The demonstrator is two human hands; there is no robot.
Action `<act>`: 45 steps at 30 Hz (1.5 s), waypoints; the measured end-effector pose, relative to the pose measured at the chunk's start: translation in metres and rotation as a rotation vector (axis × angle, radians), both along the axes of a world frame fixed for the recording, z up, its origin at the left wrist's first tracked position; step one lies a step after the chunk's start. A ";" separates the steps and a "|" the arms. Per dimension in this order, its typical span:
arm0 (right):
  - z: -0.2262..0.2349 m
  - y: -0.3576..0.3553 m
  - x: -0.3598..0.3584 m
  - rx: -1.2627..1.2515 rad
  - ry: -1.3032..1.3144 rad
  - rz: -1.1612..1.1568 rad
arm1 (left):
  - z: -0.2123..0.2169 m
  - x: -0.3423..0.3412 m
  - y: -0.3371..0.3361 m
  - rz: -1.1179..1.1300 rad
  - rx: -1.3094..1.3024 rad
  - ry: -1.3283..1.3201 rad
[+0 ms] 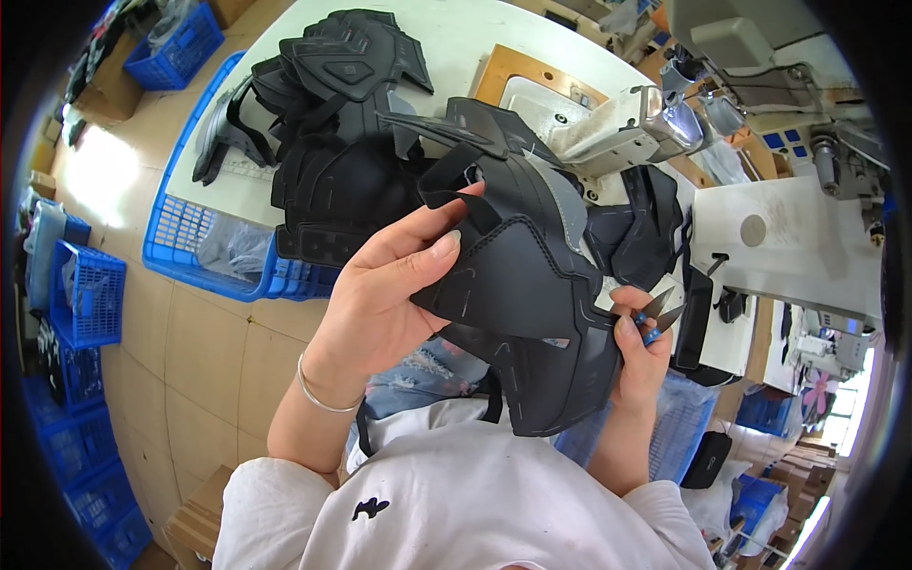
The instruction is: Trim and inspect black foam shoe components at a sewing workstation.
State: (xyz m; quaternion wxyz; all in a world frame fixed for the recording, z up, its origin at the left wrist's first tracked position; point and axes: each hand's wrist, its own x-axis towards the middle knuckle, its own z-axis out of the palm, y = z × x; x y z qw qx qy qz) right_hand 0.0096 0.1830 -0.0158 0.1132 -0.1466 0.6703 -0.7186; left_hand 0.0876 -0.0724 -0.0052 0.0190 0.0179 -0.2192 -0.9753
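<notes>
1. As I look in remotely, a blue basket at left holds clear plastic.
2. My left hand clamps the black panel near its strap.
3. Above the shirt, the panel's long axis slants down rightward, lower end toward me.
4. My right fingers grip its edge and blue-handled snips.

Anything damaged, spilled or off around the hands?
Nothing stands out: no spill or damage visible. The left hand grips a black piece; the right hand, at its edge, holds snips with blades pointing away from it.

bright w/ floor glare upper l, edges bent, corners blk.
</notes>
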 end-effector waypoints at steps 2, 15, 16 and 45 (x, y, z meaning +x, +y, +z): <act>0.000 0.000 0.000 0.000 -0.008 0.002 | 0.000 0.000 0.000 0.006 0.013 -0.017; -0.002 0.003 0.001 0.007 -0.027 0.018 | -0.010 0.002 -0.003 -0.014 0.158 0.125; -0.002 0.003 0.001 0.007 -0.028 0.018 | -0.010 0.002 -0.003 -0.012 0.152 0.119; 0.040 0.025 -0.052 0.175 0.136 -0.087 | 0.037 -0.100 0.030 0.127 -0.430 -0.032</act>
